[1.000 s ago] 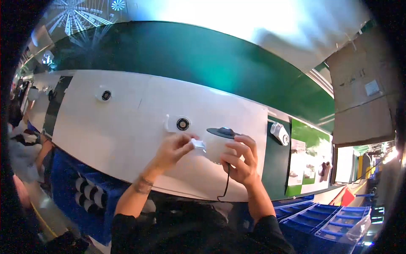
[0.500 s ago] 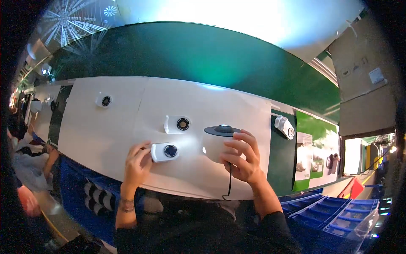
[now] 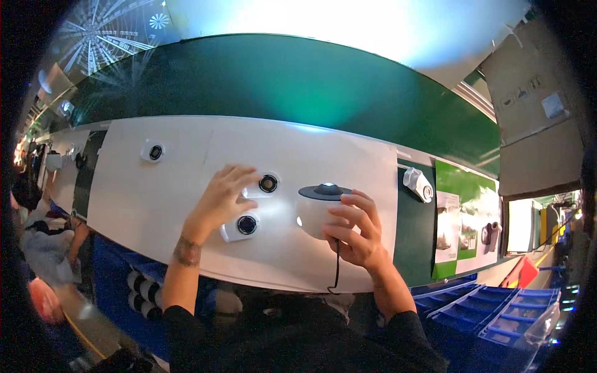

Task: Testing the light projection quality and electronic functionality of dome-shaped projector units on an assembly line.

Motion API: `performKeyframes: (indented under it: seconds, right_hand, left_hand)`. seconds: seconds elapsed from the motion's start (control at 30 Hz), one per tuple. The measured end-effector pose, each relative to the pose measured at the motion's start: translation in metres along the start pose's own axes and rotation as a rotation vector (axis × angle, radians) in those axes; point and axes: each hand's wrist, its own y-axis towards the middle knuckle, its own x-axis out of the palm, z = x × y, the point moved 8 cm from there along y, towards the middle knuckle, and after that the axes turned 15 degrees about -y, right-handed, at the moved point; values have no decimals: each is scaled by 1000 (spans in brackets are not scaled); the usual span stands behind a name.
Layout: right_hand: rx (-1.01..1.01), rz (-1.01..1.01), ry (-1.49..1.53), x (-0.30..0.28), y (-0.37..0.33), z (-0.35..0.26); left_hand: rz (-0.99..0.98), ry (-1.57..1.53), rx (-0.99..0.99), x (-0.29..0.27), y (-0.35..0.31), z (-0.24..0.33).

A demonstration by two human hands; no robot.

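My right hand (image 3: 354, 230) grips a white rounded lamp-like device (image 3: 314, 219) by its right side. A flat black rim with a bright domed top (image 3: 328, 188) crowns it, and a black cable hangs below. My left hand (image 3: 225, 196) is open, fingers stretched to the right and thumb apart. Its fingertips reach the middle white housing with a round black lens (image 3: 268, 183) and hide part of it; whether they touch it I cannot tell. Just below the thumb lies a second such housing (image 3: 233, 232), its lens facing up.
Another lensed housing (image 3: 150, 151) lies at the far left of the white table sheet (image 3: 168, 199). To the right are a bagged white unit (image 3: 418, 184) and a green printed box (image 3: 466, 217). Blue trays (image 3: 479, 311) stand below right; another person (image 3: 53, 248) is at left.
My left hand has let go of the nearer housing and moved up and right to the middle one. The nearer housing has shifted slightly. My right hand stays nearly still with the lamp-like device.
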Motion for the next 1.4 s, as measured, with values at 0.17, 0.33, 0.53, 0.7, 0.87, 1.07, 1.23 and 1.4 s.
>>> performKeyframes:
  seconds: [0.17, 0.33, 0.53, 0.7, 0.87, 1.07, 1.23, 1.4]
  right_hand:
    - [-5, 1, 9, 0, -1, 1]
    - [3, -6, 28, -2, -1, 1]
    - [-4, -10, 35, -1, -3, 2]
    - [9, 1, 56, -1, -4, 4]
    - [0, -17, 34, -3, -4, 4]
    - [-21, -4, 79, -4, -3, 4]
    - [-19, 40, 63, -8, 0, 3]
    - [-11, 25, 26, -8, 2, -4]
  left_hand:
    - [-78, -177, -154, -6, -1, -5]
    - [-203, -522, -157, 3, -15, 33]
    - [-273, -663, -281, 26, -2, 42]
    - [-175, -886, -407, 46, 8, 45]
    - [-245, -1003, -428, 69, 19, 47]
    - [-370, -1090, -389, 88, 28, 21]
    - [-402, -971, -316, 101, 35, 12]
    - [-301, -1285, -307, 94, 31, 36]
